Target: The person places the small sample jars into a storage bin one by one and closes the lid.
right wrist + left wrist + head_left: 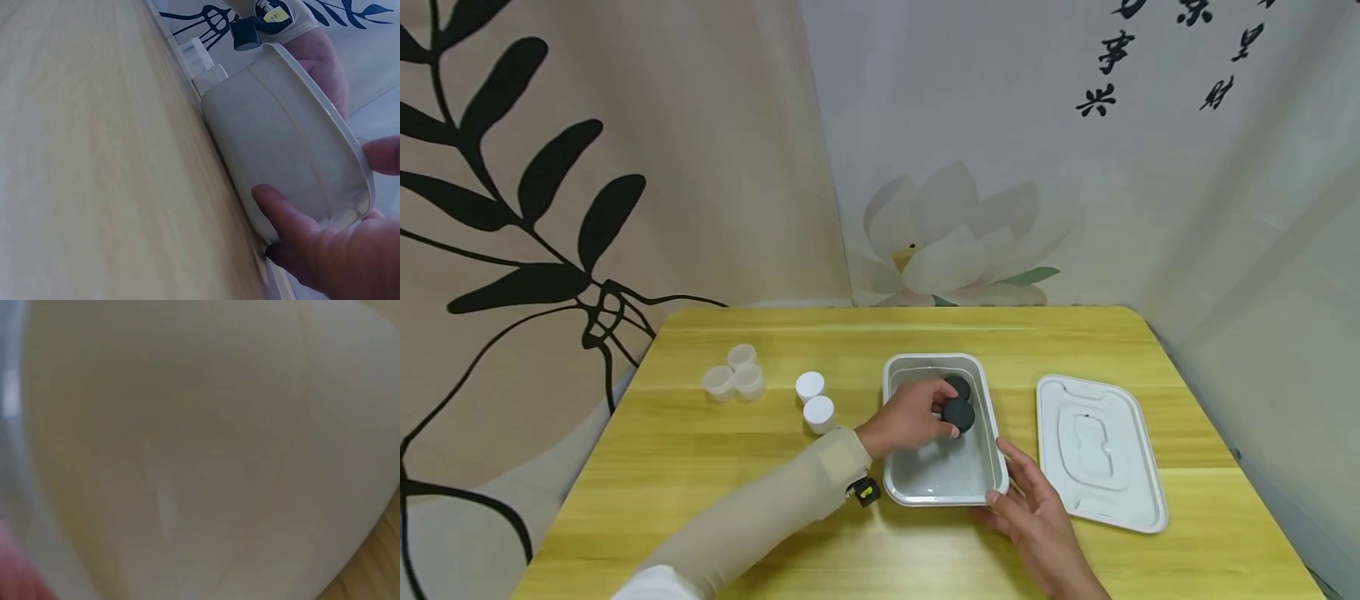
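Left hand [913, 414] reaches down into a white rectangular tub [925, 482], its thumb and fingers pinching the nearer of two black round pieces [958, 415]; the second black piece sits just behind, also inside the tub toward the far right. Right hand [1037, 508] grips the tub's near right corner from outside, thumb at the rim and fingers along the wall. Beneath everything is a yellow wood-grain table [1217, 533] with rounded far corners. To the right of the tub, a white lid [1093, 450] lies flat, slightly turned. To the left stand two white round containers [820, 412], close together, and farther left three translucent cups [742, 356] in a tight cluster. Behind the table hang two lengths of printed cloth: a cream one [722, 125] on the left with a bold black leafy branch [553, 171], and a paler one [880, 83] on the right with a large soft lotus flower [951, 229] and black brushed characters [1114, 52] above it. The left wrist view is mostly a blurred pale surface, perhaps the tub's side, with wood at one corner.
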{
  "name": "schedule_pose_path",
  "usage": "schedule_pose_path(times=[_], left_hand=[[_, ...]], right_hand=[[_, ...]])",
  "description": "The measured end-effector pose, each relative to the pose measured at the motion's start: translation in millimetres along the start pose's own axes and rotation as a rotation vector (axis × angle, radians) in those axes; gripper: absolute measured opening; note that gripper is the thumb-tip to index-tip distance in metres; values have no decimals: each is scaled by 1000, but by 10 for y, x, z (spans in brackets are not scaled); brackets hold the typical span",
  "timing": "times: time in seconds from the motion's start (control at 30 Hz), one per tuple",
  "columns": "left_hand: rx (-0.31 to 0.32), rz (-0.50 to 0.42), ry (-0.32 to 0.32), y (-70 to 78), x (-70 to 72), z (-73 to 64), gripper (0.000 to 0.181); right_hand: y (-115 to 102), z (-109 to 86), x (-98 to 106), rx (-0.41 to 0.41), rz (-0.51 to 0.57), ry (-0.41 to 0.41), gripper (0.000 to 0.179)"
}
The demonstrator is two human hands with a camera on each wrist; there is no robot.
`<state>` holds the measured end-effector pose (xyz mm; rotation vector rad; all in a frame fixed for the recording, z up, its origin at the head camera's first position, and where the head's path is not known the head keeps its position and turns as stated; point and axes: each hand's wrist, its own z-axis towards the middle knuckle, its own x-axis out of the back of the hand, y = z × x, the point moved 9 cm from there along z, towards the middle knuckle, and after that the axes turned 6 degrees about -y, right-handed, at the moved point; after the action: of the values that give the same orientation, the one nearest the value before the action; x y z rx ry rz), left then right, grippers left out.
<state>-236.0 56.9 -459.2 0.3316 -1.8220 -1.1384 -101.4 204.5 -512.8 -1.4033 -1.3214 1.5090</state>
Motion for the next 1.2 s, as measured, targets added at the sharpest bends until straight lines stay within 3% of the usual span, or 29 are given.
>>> schedule_pose_path(times=[0.17,0.37,0.7,1.0,1.2], left_hand=[[22,19,-7,24,-37,1,47],[67,55,9,-7,-67,-16,49],[44,147,26,8,-187,29,47],[42,166,69,-2,-147,53,47],[54,167,63,-22,-148,52,45]], right_hand=[[-8,-2,-2,14,8,13,74],[1,-6,-60,52,21,-37,74],[-23,-16,-34,48,-3,-4,73],[-44,-4,-44,55,1,-37,73],[-20,0,-60,65,15,-64,74]])
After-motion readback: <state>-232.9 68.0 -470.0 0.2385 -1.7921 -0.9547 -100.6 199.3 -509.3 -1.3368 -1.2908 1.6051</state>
